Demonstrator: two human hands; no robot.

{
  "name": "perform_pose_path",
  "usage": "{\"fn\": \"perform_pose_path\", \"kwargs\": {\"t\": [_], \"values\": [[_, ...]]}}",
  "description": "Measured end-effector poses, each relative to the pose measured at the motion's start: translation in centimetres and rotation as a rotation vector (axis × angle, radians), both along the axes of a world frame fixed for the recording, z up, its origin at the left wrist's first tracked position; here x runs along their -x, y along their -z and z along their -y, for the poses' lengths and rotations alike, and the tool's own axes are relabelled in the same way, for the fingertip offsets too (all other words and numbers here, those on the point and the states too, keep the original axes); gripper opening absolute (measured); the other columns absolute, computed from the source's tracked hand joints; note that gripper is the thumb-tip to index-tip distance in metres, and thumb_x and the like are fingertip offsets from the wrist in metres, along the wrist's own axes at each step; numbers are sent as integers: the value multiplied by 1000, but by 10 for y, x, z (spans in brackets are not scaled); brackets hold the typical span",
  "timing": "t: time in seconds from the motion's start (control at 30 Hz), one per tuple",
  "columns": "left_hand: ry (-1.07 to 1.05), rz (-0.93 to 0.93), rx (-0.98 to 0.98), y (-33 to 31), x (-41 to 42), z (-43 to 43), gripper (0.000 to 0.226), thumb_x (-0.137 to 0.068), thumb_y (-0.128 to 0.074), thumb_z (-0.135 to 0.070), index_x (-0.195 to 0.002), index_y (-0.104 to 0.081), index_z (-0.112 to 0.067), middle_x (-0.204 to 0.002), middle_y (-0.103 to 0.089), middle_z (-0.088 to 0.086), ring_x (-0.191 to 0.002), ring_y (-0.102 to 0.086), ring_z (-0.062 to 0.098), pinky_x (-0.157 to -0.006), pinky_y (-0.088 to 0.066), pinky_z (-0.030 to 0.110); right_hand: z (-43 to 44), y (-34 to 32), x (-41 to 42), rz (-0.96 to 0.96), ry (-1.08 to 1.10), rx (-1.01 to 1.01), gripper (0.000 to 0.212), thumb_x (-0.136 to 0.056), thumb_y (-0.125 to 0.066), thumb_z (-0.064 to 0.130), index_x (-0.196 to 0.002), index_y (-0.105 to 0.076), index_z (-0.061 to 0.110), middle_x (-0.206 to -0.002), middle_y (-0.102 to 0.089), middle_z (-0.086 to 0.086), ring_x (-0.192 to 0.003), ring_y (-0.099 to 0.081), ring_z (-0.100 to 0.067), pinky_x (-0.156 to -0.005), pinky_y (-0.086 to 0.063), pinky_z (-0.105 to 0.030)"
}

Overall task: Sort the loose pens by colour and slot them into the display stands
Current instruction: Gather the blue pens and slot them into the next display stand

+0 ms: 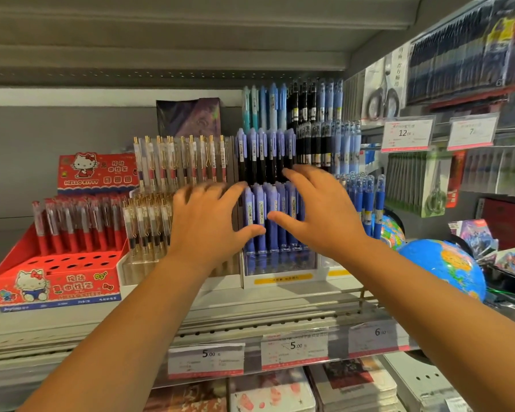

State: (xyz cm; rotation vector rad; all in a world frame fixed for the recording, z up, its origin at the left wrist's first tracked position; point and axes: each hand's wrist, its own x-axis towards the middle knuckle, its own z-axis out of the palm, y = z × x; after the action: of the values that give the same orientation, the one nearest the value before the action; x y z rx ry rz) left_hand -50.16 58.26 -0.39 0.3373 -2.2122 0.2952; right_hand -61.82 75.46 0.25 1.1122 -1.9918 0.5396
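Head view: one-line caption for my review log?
Left hand and right hand, both open, frame blue pens in a tiered display stand.

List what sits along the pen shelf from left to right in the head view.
red Hello Kitty stand → clear pens with gold clips → purple pens → blue-grip pens → globe

left hand (208,224) and right hand (324,215) on bare forearms (149,307).
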Motion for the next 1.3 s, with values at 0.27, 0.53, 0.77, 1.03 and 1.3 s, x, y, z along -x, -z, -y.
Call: {"fn": "perform_pose_path", "kwargs": {"t": [0.27,0.53,0.77,1.03,1.3], "values": [[4,12,-40,0,2,-7,85,-74,-56,-80,-142,-45,-31,-135,-60,-2,-125,-51,25,-100,-30,45,4,5,3,-20,-29,-43,68,-89,-59,57,-141,-49,15,-139,-55,-1,-132,-44,-21,-121,-12,-41],[436,-322,-438,-15,-53,-5,29,-90,-60,-28,-120,-59,-30,-121,-57,-16,-110,-47,-11,-101,-35,15,4,9,-27,-1,-165,138,50,-92,-65,36,-134,-55,11,-139,-53,-6,-134,-42,-29,-113,-29,-38],[-25,-417,-990,24,-101,27,12,-90,-62,-16,-101,-63,-20,-94,-63,-8,-88,-60,13,-63,-39,23,41,30,-84,345,-255,-181,23,-94,-50,23,-104,-68,13,-96,-69,-3,-91,-62,-23,-77,-55,-44],[-112,-269,-910,27,-108,41,10,-89,-58,-23,-81,-64,-25,-78,-65,-9,-71,-59,9,-55,-39,25,45,29,-89,321,-115,-296,25,-93,-48,30,-85,-67,15,-87,-67,-2,-89,-56,-21,-71,-54,-39],[-31,-465,-900,11,-160,108,6,-83,-60,-22,-78,-64,-23,-81,-67,-6,-83,-63,23,-71,-49,36,99,34,-141,325,-374,-163,21,-94,-52,27,-101,-71,19,-100,-69,5,-98,-55,-15,-83,-48,-35]]}}
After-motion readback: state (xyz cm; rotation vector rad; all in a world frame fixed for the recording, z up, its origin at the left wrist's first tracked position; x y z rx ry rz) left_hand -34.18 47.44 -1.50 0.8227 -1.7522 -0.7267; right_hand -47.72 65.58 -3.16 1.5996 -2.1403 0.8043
